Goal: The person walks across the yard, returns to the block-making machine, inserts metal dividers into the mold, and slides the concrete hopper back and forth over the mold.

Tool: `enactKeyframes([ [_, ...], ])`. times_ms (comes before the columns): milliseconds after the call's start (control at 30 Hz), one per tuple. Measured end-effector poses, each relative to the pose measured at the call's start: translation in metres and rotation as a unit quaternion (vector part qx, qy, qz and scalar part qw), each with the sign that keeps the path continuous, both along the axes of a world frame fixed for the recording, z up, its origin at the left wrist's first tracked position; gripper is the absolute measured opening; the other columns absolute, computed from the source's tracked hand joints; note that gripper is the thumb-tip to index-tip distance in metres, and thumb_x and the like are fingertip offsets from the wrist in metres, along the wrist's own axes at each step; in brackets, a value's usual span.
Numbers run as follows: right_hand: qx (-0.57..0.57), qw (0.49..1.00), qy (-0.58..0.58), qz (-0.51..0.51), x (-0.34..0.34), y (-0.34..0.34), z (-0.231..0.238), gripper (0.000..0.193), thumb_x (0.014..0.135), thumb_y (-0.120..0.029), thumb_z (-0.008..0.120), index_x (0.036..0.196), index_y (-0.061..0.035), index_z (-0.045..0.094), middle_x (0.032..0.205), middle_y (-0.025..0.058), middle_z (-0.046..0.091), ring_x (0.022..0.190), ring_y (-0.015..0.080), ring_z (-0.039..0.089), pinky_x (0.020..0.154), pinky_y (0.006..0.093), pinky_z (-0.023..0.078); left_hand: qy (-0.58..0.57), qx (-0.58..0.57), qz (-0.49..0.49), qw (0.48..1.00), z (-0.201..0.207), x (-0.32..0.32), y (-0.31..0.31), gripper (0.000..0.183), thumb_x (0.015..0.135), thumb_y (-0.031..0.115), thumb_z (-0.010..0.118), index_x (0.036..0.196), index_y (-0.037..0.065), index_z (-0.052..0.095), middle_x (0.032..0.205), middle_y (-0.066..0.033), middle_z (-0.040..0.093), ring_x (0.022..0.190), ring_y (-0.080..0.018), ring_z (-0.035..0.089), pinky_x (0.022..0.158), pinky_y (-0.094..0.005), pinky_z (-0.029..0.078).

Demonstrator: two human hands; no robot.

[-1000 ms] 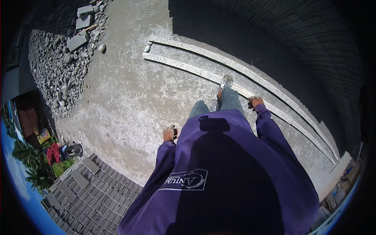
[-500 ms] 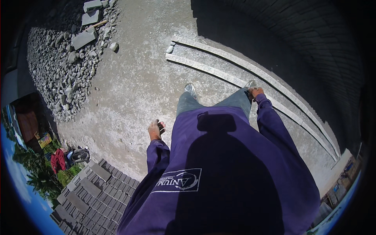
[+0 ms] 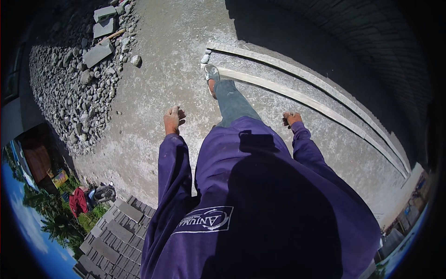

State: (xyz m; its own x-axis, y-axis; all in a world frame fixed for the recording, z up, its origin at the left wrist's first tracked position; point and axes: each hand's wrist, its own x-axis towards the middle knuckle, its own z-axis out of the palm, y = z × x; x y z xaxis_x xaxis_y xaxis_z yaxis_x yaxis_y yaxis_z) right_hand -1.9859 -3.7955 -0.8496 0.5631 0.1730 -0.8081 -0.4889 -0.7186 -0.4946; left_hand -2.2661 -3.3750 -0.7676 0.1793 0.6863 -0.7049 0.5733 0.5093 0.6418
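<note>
My left hand point(image 3: 173, 120) hangs over the bare ground left of my body. Its fingers are loosely bent and apart, with nothing in them. My right hand point(image 3: 291, 119) is on the other side, near the closer of two long, pale strips of board; its fingers curl slightly and no object shows in it. The near strip point(image 3: 278, 89) and the far strip point(image 3: 283, 65) run side by side across the ground. One shoe point(image 3: 212, 73) is at the left end of the near strip, by some small stones point(image 3: 205, 57).
A pile of grey stones point(image 3: 74, 97) lies to the left, with concrete blocks point(image 3: 98, 54) on it. Stacked grey blocks point(image 3: 111, 242) stand at lower left, near a motorcycle wheel point(image 3: 104, 193). A dark shadow point(image 3: 297, 32) covers the ground at upper right.
One leg has stepped forward to the near strip's left end. My left hand has swung forward, and my right hand has moved back from beside my leg.
</note>
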Motion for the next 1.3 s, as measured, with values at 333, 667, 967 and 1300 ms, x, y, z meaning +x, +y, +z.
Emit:
enactKeyframes([
  [333,-0.167,0.979,0.114,0.021,-0.075,-0.095,0.008,0.025,0.072,-0.027,0.063,0.073,-0.0023,0.063,0.064,0.0094,0.061,0.052,0.0191,0.059,0.043,0.0336,0.047,0.027,-0.017,-0.108,0.994,-0.016,0.049,-0.006,0.033,0.086,0.030,0.049,0.106,0.004,0.055,0.091,-0.0116,0.063,0.076,-0.0216,0.063,0.059,-0.0322,0.049],
  [667,0.089,0.982,-0.026,-0.164,0.050,-0.080,0.068,0.022,0.081,-0.023,0.058,0.091,-0.0040,0.060,0.071,0.0035,0.062,0.055,0.0115,0.060,0.043,0.0241,0.042,0.149,-0.163,-0.055,0.974,-0.040,0.000,-0.127,0.037,0.085,0.019,0.037,0.114,-0.001,0.049,0.089,-0.0187,0.061,0.074,-0.0272,0.061,0.061,-0.0365,0.051],
  [967,-0.022,0.958,-0.033,-0.284,0.108,-0.293,0.057,0.022,0.079,-0.020,0.056,0.093,-0.0034,0.062,0.072,0.0085,0.064,0.056,0.0161,0.063,0.045,0.0282,0.047,0.088,-0.088,-0.164,0.979,-0.024,0.184,-0.220,0.026,0.087,0.027,0.049,0.104,0.006,0.051,0.082,-0.0094,0.062,0.067,-0.0202,0.062,0.051,-0.0320,0.047],
  [1300,-0.061,0.909,-0.020,-0.412,0.121,-0.389,0.036,0.030,0.078,-0.024,0.057,0.098,-0.0026,0.057,0.072,0.0096,0.064,0.054,0.0190,0.062,0.044,0.0305,0.046,0.079,0.010,-0.280,0.957,0.035,0.300,-0.214,0.022,0.086,0.028,0.051,0.094,0.008,0.055,0.078,-0.0047,0.062,0.065,-0.0153,0.060,0.051,-0.0282,0.046],
])
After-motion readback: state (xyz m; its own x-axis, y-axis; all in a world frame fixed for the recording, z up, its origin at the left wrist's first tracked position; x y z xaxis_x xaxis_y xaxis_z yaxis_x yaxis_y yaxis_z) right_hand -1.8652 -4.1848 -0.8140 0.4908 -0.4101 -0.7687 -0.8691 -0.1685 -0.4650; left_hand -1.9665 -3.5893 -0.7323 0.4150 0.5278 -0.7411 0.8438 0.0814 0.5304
